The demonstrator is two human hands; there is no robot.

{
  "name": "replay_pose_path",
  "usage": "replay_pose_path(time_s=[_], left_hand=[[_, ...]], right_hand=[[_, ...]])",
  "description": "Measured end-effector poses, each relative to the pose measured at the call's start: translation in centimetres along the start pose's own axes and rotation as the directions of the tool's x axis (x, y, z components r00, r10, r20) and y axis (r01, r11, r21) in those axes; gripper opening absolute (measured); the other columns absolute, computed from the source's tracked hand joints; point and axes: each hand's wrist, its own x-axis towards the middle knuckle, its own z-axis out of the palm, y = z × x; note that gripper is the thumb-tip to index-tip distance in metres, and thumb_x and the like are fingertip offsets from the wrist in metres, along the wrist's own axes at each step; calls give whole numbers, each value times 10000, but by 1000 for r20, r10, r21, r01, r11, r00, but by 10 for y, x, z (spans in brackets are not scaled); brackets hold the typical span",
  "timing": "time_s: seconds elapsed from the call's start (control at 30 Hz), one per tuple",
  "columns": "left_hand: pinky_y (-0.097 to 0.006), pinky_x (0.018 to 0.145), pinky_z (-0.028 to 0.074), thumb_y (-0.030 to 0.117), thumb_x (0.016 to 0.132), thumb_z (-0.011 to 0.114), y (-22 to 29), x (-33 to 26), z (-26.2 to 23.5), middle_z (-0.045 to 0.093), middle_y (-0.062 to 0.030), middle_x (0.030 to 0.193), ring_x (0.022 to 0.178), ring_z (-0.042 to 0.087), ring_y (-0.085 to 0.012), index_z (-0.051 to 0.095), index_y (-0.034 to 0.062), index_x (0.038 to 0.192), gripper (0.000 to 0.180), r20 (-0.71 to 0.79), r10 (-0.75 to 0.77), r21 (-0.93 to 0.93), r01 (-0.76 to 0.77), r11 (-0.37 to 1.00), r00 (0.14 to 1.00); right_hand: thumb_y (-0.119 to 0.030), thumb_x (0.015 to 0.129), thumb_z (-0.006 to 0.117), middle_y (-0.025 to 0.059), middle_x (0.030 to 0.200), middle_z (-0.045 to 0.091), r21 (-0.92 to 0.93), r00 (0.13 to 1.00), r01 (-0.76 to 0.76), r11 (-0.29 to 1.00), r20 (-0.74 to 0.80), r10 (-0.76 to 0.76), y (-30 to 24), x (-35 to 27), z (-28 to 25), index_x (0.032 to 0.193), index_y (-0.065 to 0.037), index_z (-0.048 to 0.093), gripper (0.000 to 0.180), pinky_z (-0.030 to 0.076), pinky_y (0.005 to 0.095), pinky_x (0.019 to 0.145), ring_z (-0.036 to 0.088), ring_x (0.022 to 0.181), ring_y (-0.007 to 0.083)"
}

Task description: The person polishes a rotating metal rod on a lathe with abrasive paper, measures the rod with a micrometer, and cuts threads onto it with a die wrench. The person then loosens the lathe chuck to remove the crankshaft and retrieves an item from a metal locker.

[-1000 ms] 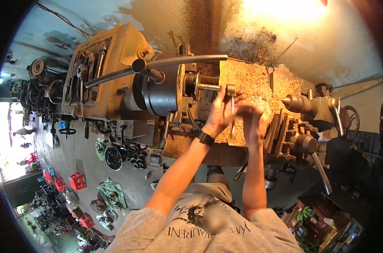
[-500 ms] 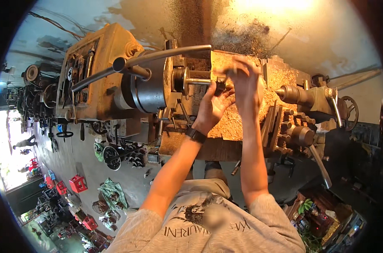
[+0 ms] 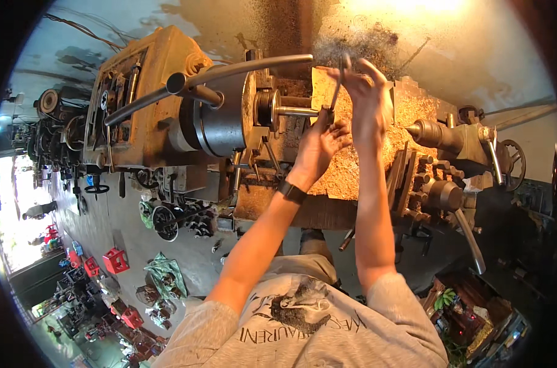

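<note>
I stand at a large old lathe (image 3: 149, 104) with a dark round chuck (image 3: 220, 119). A short steel shaft (image 3: 293, 111) sticks out of the chuck to the right. My right hand (image 3: 367, 92) holds a thin metal measuring tool (image 3: 338, 83) upright, its lower end at the shaft's tip. My left hand (image 3: 320, 144), with a dark band on the wrist, pinches the tool's lower end just under the shaft tip. A long curved steel lever (image 3: 241, 67) runs above the chuck.
Yellowish chips (image 3: 346, 172) cover the lathe bed. The tailstock (image 3: 450, 138) with its handwheel (image 3: 512, 162) sits to the right, a long handle (image 3: 468, 236) below it. Gears and parts (image 3: 168, 221), rags and red crates (image 3: 116, 260) lie on the floor at left.
Both hands have lifted from the chip-covered bed up to the shaft's tip. The thin tool now stands upright between them.
</note>
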Motion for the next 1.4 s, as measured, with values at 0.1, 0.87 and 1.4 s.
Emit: replay_pose_path(time_s=[0.1, 0.87, 1.4], left_hand=[[-348, 830, 497, 309, 943, 536, 9, 4, 6, 604, -90, 985, 945, 582, -184, 577, 19, 1065, 318, 77, 17, -19, -15, 1000, 997], [-263, 772, 483, 323, 884, 633, -2, 12, -10, 642, -65, 1018, 945, 596, -118, 610, 42, 1074, 340, -9, 124, 303, -116, 946, 992], [-237, 636, 528, 308, 930, 554, 5, 6, -6, 642, -60, 1060, 888, 597, -118, 592, 30, 1113, 335, 106, 86, 218, -108, 970, 991]], right_hand=[[-439, 980, 345, 147, 966, 630, 108, 992, -122, 987, -2, 123, -7, -84, -21, 1111, -26, 531, 472, 478, 382, 885, 629, 947, 229], [-512, 961, 351, 120, 776, 658, -178, 649, -758, 627, -119, 751, 48, -61, -58, 1115, 16, 533, 580, 561, 335, 645, 670, 684, 221], [-339, 960, 484, 109, 686, 638, -100, 759, -648, 755, -173, 628, 2, -78, -30, 1086, -32, 573, 344, 451, 220, 384, 597, 528, 113]])
